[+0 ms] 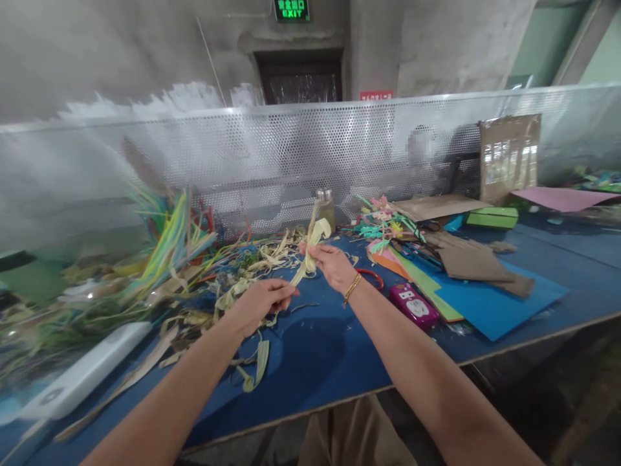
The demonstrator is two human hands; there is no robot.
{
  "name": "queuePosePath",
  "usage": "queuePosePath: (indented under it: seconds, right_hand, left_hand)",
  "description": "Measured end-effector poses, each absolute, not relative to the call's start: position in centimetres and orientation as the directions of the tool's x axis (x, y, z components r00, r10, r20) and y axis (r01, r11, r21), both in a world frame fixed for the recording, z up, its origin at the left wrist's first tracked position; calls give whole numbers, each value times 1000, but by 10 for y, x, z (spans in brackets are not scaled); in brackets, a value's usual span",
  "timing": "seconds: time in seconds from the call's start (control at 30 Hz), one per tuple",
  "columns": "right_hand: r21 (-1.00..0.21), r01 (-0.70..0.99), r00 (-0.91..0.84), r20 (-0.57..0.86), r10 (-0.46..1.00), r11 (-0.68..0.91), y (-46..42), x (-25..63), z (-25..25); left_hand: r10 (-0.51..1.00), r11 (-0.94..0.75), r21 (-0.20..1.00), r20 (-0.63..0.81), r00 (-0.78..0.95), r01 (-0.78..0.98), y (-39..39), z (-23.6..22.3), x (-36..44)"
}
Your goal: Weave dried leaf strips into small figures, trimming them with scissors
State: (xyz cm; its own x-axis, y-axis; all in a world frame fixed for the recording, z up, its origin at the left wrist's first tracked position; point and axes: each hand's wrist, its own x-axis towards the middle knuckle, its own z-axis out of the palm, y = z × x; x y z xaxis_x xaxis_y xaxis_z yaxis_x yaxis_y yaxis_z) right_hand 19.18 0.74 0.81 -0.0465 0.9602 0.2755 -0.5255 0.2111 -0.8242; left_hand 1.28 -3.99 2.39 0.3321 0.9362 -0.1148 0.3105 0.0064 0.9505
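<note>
One pale strip (pixel 301 272) runs between left hand (pixel 266 299) and right hand (pixel 334 264).

The only view looks out from the person's head, facing forward and down across a blue table (pixel 310 369). It sits close above the lap (pixel 359 435), with the left hand (pixel 266 299) and right hand (pixel 332 264) near mid-picture, and reaches past a metal screen (pixel 276 152) to the wall (pixel 145 52).
</note>
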Motion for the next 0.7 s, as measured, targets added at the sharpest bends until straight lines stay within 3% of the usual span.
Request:
queuePosePath:
  seconds: [0.4, 0.57, 0.7]
  right_hand:
    - [-739, -624, 193, 169, 967, 254, 29, 230, 8]
    - [-798, -577, 157, 101, 982, 174, 26, 229, 9]
    - [-832, -550, -52, 111, 992, 65, 10, 190, 5]
  left_hand:
    - [961, 5, 907, -122, 250, 422, -52, 34, -40]
    - [998, 57, 995, -54, 37, -88, -40, 37, -48]
    - [988, 144, 961, -127, 84, -237, -30, 34, -11]
